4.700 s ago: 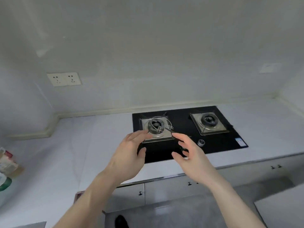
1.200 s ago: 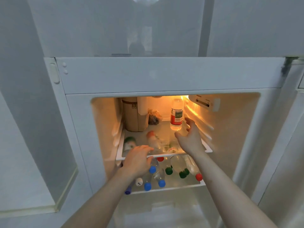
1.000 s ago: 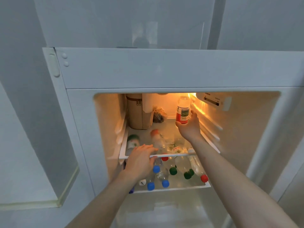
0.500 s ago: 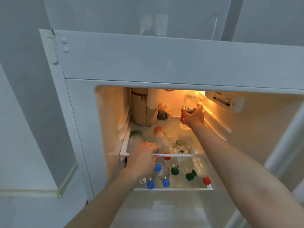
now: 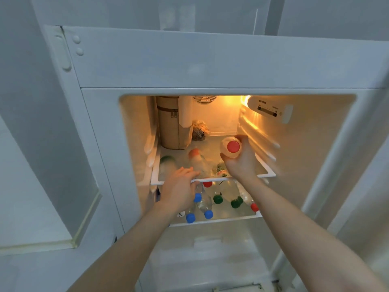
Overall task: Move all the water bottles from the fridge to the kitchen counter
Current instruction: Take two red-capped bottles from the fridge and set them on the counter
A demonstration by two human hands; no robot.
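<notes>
Right hand (image 5: 242,163) wraps bottle (image 5: 230,147), frame centre, cap toward camera. Left hand (image 5: 181,190) rests fingers over shelf edge (image 5: 210,180). Bottle looks full: heavyish, maybe slippery; grip mid-body.

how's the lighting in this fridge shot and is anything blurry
Head view: warm orange glow from the fridge interior lamp, dim grey outside; the side rails at right and the right hand gripping the red-capped bottle are motion-smeared; wide-angle lens bends the frame edges.
</notes>
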